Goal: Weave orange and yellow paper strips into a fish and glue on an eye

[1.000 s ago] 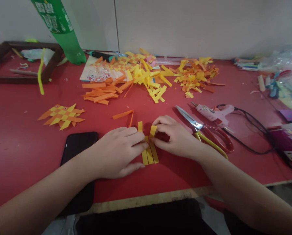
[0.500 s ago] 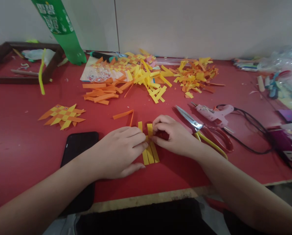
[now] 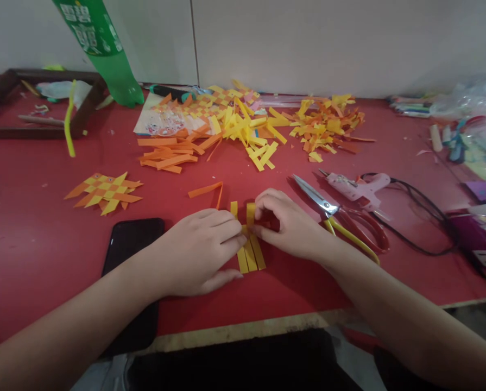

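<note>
Several yellow paper strips (image 3: 248,255) lie side by side on the red table in front of me, their near ends fanned slightly. My left hand (image 3: 208,250) rests over their left side, fingertips pressing on the strips and thumb stretched out on the table. From the right, my right hand (image 3: 285,222) pinches the rightmost strip near its upper part with thumb and fingers. The middle of the strips is hidden under the fingertips. A folded orange strip (image 3: 205,190) lies just beyond my left hand.
A black phone (image 3: 133,239) lies partly under my left forearm, with a woven paper fish (image 3: 106,191) behind it. Scissors (image 3: 336,214) and a pink glue gun (image 3: 357,187) are at the right. Paper strips (image 3: 243,127) and a green bottle (image 3: 112,65) stand farther back.
The far end of the right yellow strip looks lifted or bent a little more by my right hand. My left hand has hardly moved.
</note>
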The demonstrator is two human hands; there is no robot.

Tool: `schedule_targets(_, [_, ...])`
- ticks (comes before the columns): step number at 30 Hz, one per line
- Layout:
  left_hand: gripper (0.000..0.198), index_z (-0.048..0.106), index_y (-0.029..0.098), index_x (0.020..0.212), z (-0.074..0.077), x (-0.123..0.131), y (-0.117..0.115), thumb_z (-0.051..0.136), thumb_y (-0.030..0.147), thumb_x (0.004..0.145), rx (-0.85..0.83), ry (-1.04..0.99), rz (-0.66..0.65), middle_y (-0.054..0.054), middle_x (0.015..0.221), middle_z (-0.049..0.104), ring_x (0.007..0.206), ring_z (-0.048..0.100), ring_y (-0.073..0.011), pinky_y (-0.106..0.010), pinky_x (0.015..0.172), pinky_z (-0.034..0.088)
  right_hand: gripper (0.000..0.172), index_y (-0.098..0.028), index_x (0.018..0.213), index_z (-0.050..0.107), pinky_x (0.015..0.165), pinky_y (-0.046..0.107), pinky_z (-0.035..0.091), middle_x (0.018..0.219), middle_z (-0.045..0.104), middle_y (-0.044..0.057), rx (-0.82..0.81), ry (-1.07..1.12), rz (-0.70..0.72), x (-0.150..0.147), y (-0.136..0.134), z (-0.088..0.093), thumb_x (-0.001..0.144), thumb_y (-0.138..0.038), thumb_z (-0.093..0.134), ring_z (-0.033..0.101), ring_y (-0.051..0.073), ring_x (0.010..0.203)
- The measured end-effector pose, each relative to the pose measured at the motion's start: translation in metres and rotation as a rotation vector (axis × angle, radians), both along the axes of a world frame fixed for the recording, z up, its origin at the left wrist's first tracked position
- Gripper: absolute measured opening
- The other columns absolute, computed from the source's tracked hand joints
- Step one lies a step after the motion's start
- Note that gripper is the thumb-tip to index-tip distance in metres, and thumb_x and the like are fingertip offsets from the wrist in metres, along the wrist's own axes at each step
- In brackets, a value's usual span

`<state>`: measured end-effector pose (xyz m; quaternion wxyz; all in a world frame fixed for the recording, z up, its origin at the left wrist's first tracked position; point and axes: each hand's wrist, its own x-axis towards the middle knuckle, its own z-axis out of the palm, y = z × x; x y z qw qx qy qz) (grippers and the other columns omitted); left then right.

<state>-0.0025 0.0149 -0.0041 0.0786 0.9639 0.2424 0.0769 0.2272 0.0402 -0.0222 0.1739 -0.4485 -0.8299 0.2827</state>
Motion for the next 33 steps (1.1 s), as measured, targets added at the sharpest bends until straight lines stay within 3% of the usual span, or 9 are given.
schedule_targets(7, [0.048, 0.063, 0.01, 0.126, -0.001, 0.002, -0.002, 0.056, 0.044, 0.094, 0.011, 0.025, 0.014, -0.012, 0.107, 0.065, 0.101, 0.058, -0.0289, -0.044, 0.091, 0.049, 0.023, -0.022, 0.075, 0.041, 0.075, 0.033, 0.04, 0.09, 0.051, 0.003, -0.021, -0.009, -0.013, 0.0, 0.0, 0.002, 0.084, -0.019, 0.062, 0.048, 0.019, 0.085])
schedule_targets(13, [0.044, 0.065, 0.011, 0.123, -0.004, -0.001, 0.002, 0.057, 0.042, 0.094, -0.01, -0.015, 0.03, -0.013, 0.105, 0.066, 0.1, 0.059, -0.0287, -0.044, 0.088, 0.051, 0.015, -0.021, 0.081, 0.047, 0.081, 0.035, 0.042, 0.093, 0.053, 0.004, 0.019, -0.014, 0.012, 0.0, -0.002, 0.0, 0.083, -0.016, 0.061, 0.05, 0.019, 0.088])
schedule_targets(19, [0.033, 0.07, 0.012, 0.114, -0.004, -0.006, 0.004, 0.053, 0.035, 0.097, 0.023, -0.09, -0.042, -0.01, 0.102, 0.074, 0.101, 0.062, -0.0276, -0.043, 0.086, 0.052, 0.01, -0.02, 0.086, 0.053, 0.086, 0.037, 0.042, 0.097, 0.056, 0.005, 0.016, -0.022, 0.024, 0.0, -0.002, 0.0, 0.083, -0.012, 0.059, 0.052, 0.02, 0.094])
schedule_targets(26, [0.035, 0.064, 0.011, 0.125, -0.005, -0.006, 0.008, 0.056, 0.028, 0.096, 0.059, -0.158, -0.063, -0.009, 0.097, 0.076, 0.095, 0.065, -0.0266, -0.041, 0.081, 0.053, 0.008, -0.019, 0.085, 0.056, 0.085, 0.037, 0.043, 0.096, 0.057, 0.004, 0.019, -0.006, 0.02, 0.0, -0.001, -0.002, 0.082, -0.013, 0.06, 0.053, 0.019, 0.092])
schedule_targets(30, [0.025, 0.068, 0.013, 0.115, -0.007, -0.008, 0.013, 0.053, 0.023, 0.097, 0.117, -0.231, -0.023, -0.007, 0.096, 0.075, 0.09, 0.065, -0.0239, -0.038, 0.08, 0.052, 0.014, -0.019, 0.091, 0.058, 0.089, 0.038, 0.044, 0.099, 0.059, 0.005, 0.048, 0.022, 0.032, 0.0, -0.002, -0.002, 0.081, -0.009, 0.059, 0.054, 0.02, 0.096])
schedule_targets(33, [0.021, 0.068, 0.015, 0.108, -0.008, -0.012, 0.015, 0.054, 0.023, 0.095, 0.214, -0.257, 0.123, -0.007, 0.093, 0.074, 0.084, 0.065, -0.0228, -0.037, 0.077, 0.051, 0.014, -0.019, 0.093, 0.061, 0.089, 0.038, 0.045, 0.1, 0.06, 0.006, 0.044, 0.036, 0.039, 0.0, -0.002, 0.0, 0.082, -0.009, 0.059, 0.055, 0.02, 0.096])
